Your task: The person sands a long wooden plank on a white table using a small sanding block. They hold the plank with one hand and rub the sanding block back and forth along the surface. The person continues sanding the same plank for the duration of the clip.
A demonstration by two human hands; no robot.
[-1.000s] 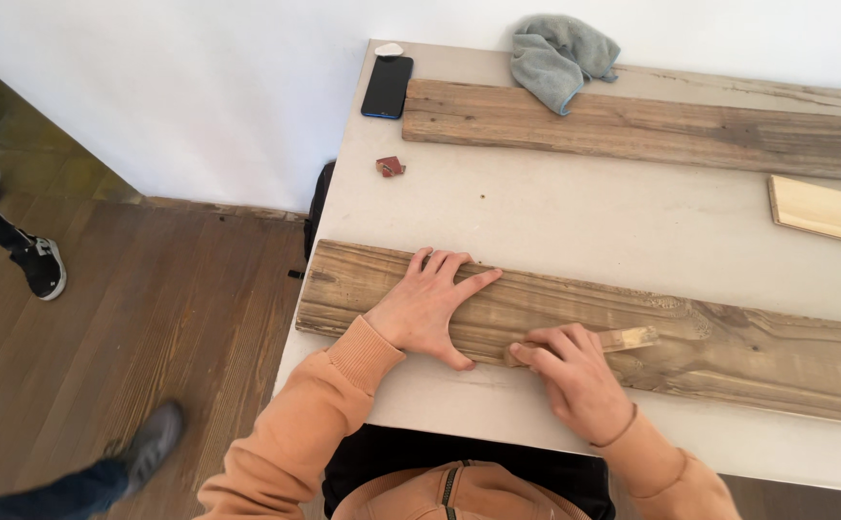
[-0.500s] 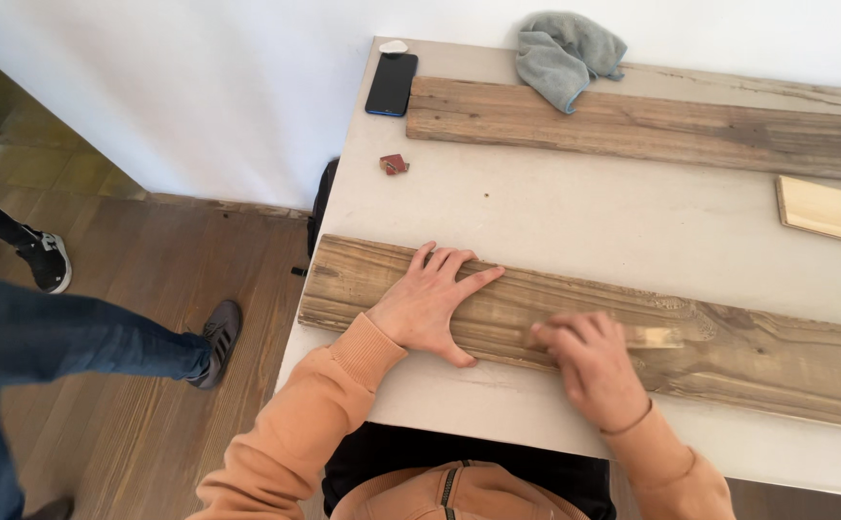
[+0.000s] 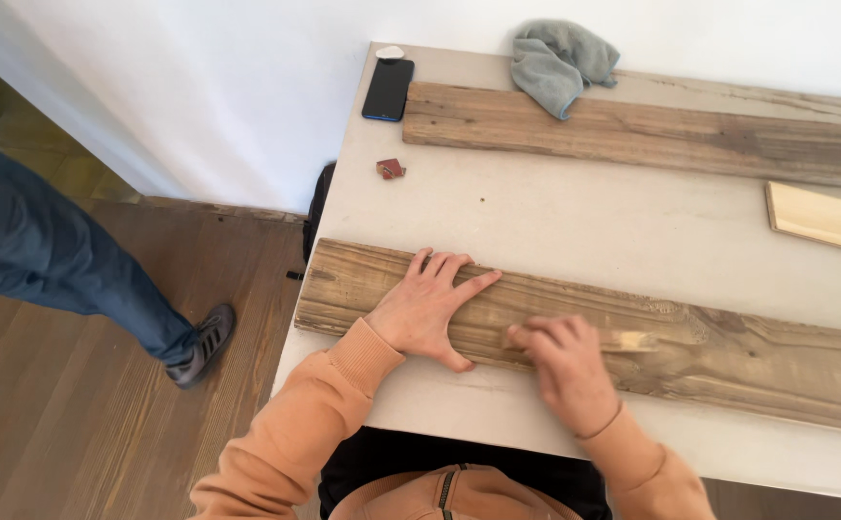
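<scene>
Weathered plank (image 3: pixel 729 361) lies lengthwise along the near edge of the pale table (image 3: pixel 555 221), its left end just past the table corner. Grain is rough, grey-brown, with a lighter patch around the working spot.

Left hand (image 3: pixel 427 310) is pressed flat on the plank, fingers spread, thumb hooked toward the near edge; it grips nothing, only pins the board down. Right hand (image 3: pixel 560 371) is blurred, fingers curled over a small tan piece of sandpaper (image 3: pixel 632 340) that pokes out past the fingertips and lies flat on the wood. The hold looks like a fingertip press rather than a closed fist; the blur hides the exact grip.

Judgement: the step in hand is sanding the plank face. To do it well, strokes should run along the grain, with even pressure through the finger pads so the paper stays flat and does not fold. The bracing hand belongs near the stroke but clear of it. The knotty stretch to the right likely needs lighter passes. Splinters on wood this rough are a risk for bare fingers.

Elsewhere: a second weathered plank (image 3: pixel 652 135) at the far side by the wall, a grey cloth (image 3: pixel 557 60) draped on its end, a dark phone (image 3: pixel 388 89) beside it, a small reddish scrap (image 3: pixel 391 169) on the bare tabletop, a pale board (image 3: pixel 825 220) at right. Another person's leg in jeans (image 3: pixel 64 265) stands on the wooden floor (image 3: pixel 103 424) to the left.
</scene>
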